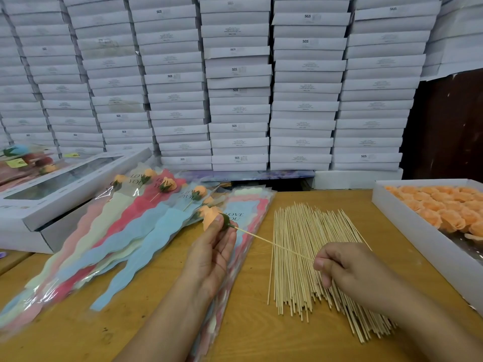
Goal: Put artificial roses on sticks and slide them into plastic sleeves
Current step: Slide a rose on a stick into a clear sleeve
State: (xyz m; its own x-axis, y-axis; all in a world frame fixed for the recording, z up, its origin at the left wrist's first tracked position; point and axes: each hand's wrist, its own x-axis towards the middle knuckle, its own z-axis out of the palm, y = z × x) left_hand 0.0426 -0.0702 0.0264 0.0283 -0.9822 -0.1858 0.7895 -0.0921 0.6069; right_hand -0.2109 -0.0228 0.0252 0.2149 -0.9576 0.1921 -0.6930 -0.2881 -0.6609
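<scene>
My left hand [217, 246] pinches one peach rose [210, 216] at its head, green base pointing toward four o'clock. My right hand [345, 267] pinches the far end of one stick [271, 242], whose tip meets that base. The stick's long axis runs from ten o'clock at the rose to four o'clock at my right fingers, so I judge the coming push travels along that line. The empty sleeve pile [245, 231] lies directly under my left hand, the nearer one. At ten o'clock lie about five sleeved roses [146, 205]. The spare sticks [308, 257], too many to count, fan out at six o'clock; a tray of loose roses [444, 207], dozens, sits at three o'clock.
</scene>
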